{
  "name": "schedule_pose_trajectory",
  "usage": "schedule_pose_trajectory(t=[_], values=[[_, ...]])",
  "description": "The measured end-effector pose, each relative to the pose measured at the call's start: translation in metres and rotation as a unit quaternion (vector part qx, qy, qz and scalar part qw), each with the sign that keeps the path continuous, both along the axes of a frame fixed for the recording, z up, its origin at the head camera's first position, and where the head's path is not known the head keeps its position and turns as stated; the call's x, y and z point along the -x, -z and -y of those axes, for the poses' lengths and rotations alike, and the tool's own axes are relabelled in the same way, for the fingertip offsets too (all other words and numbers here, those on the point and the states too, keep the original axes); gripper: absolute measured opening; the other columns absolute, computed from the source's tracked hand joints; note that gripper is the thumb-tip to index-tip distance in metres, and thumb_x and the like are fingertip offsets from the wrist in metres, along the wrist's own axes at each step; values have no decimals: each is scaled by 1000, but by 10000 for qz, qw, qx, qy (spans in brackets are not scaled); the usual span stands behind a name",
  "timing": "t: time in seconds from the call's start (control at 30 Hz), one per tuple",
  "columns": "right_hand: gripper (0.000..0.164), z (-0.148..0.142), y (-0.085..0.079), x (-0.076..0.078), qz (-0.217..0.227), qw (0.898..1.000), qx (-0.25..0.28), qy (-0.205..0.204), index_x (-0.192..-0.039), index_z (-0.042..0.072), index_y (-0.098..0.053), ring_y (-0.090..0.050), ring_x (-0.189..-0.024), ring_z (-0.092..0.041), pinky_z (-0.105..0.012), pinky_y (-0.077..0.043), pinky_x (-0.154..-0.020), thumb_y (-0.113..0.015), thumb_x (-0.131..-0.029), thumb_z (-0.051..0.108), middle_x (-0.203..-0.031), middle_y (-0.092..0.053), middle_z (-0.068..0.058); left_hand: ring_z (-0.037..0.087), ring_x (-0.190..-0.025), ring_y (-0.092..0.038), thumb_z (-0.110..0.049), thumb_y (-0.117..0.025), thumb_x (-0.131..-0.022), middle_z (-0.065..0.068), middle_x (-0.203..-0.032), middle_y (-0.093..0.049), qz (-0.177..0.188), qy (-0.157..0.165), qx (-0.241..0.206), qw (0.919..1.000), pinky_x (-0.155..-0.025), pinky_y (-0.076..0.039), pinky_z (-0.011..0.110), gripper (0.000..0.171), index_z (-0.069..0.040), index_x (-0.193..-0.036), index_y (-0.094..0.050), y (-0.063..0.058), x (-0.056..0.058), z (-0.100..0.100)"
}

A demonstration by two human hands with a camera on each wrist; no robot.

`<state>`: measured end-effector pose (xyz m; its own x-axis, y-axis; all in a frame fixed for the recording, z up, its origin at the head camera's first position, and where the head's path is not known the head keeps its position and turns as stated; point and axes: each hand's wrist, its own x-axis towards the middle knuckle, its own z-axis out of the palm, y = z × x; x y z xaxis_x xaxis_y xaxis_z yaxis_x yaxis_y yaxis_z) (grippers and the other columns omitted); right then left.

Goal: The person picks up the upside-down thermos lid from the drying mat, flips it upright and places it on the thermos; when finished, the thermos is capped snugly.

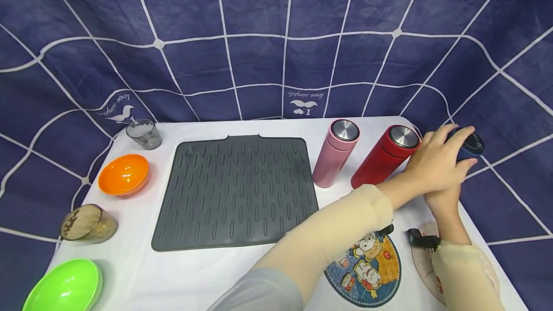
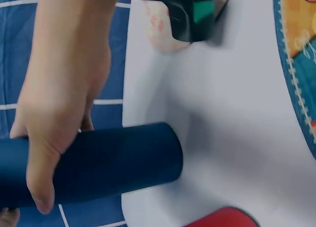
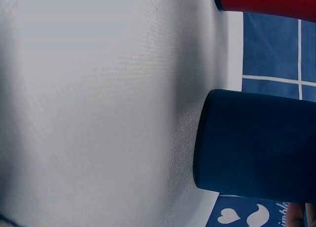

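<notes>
Dark-blue tiled-print cloth (image 1: 259, 61) hangs behind a white-covered desk (image 1: 138, 268), rising close along its back and both sides. Blue bottle (image 2: 123, 160) sits at the far right corner, hemmed by cloth on the outer side, with a red bottle (image 1: 376, 167) near on the inner side and a pink bottle (image 1: 332, 162) beyond that. Left hand (image 1: 436, 162) grips it at the lid, thumb and fingers on either side; right hand (image 2: 57, 118) grips its body lower down. Room to move lies inward: white surface runs in front of the grey ribbed mat (image 1: 242, 191) and between it and the orange bowl (image 1: 125, 176). Green bowl (image 1: 65, 287) is cut by the lower frame edge. Left forearm covers part of the round patterned mat (image 1: 367, 272); right forearm covers part of the pale pink mat (image 1: 423, 258). From the head, the bottle's body and most of the right hand are hidden behind the left. Left wrist view shows the thumb laid across the body and the base near the desk edge; right wrist view shows the base close up, fingertips cropped at lower right. Whether the base touches down, cannot tell.
</notes>
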<state>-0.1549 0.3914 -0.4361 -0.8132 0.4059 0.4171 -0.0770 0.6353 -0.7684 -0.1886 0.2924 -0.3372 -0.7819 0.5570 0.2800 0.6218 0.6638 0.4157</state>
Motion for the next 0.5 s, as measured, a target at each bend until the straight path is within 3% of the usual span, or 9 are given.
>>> schedule_pose_trajectory(t=[0.1, 0.3, 0.37, 0.5], values=[[43, 0, 0, -1, 62, 9999, -117, 77, -122, -6, -53, -36, -92, 16, -11, -26, -81, -64, -83, 9, -92, -39, 36, 0, -124, -34, -59, -49, -89, -18, -150, -24, 220, -127, -217, 9994, -97, -33, 12, 66, -44, -147, -20, 1, -2, -1], [63, 1, -4, 1, -144, 9990, 414, -114, -137, 12, -40, -43, -104, 9, -8, -29, -89, -70, -81, 14, -104, -47, 30, -4, -118, -35, -65, -54, -84, -21, -138, -34, 492, -366, -658, 9959, -90, -35, 10, 68, -46, -143, -27, 3, -1, -3], [64, 1, -4, 0, -102, 9990, 424, -98, -138, 10, -39, -43, -107, 9, -8, -28, -91, -69, -82, 14, -109, -49, 25, -3, -119, -36, -62, -55, -85, -20, -140, -35, 408, -246, -704, 9964, -94, -33, 10, 69, -42, -144, -27, 4, 0, -1], [84, 1, -5, -2, 41, 9991, 407, -149, -147, 8, -17, -34, -127, 5, -8, -21, -105, -69, -82, 15, -139, -42, 3, 0, -128, -36, -57, -56, -87, -15, -146, -35, 69, 8, -886, 9960, -104, -27, 11, 69, -31, -144, -30, 10, 1, 3]])
